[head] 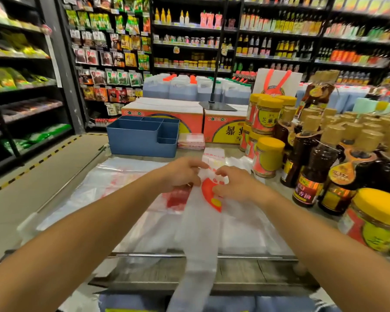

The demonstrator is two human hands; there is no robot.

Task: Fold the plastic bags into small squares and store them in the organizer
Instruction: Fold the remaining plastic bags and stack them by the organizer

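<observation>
A white plastic bag (197, 233), folded into a long strip with red print, lies toward me on the table and hangs over its front edge. My left hand (181, 174) and my right hand (236, 186) both pinch the strip's far end, where it is folded over. Under it lies a spread stack of flat translucent bags (113, 188). A blue organizer (142, 140) with several compartments stands at the back left of the table. A folded white bag (214, 157) sits just beyond my hands.
Bottles with gold caps (320, 161) and yellow-lidded jars (268, 156) crowd the table's right side. Red and yellow cartons (164, 119) stand behind the organizer, with a small pack (191, 141) beside it. Shop shelves surround the aisle at the left.
</observation>
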